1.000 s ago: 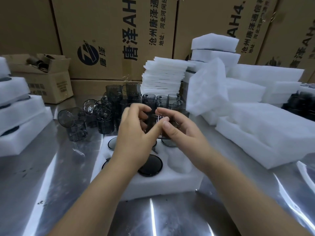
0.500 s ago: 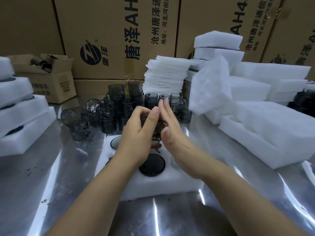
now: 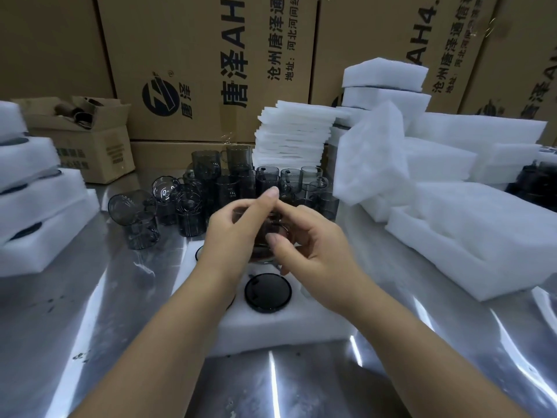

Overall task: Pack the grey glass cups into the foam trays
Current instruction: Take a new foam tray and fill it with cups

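Observation:
A white foam tray [image 3: 280, 327] lies on the steel table in front of me, with a dark grey cup [image 3: 267, 292] sunk into one hole. Above the tray's back half, both hands hold one grey glass cup [image 3: 268, 236] between them. My left hand [image 3: 233, 236] grips its left side with curled fingers. My right hand [image 3: 307, 245] curls round its right side, thumb toward me. Most of that cup is hidden by the hands. Behind them stands a cluster of loose grey glass cups [image 3: 229, 188], some stacked.
Stacked foam trays [image 3: 33, 203] sit at the left, more foam blocks [image 3: 470, 236] at the right, and a pile of thin foam sheets [image 3: 292, 137] at the back. A small open carton [image 3: 90, 137] stands back left. Large cardboard boxes [image 3: 211, 64] wall the rear.
My right hand has gone from flat and upright beside the cup to curled round its right side. Both hands with the cup sit slightly lower over the tray.

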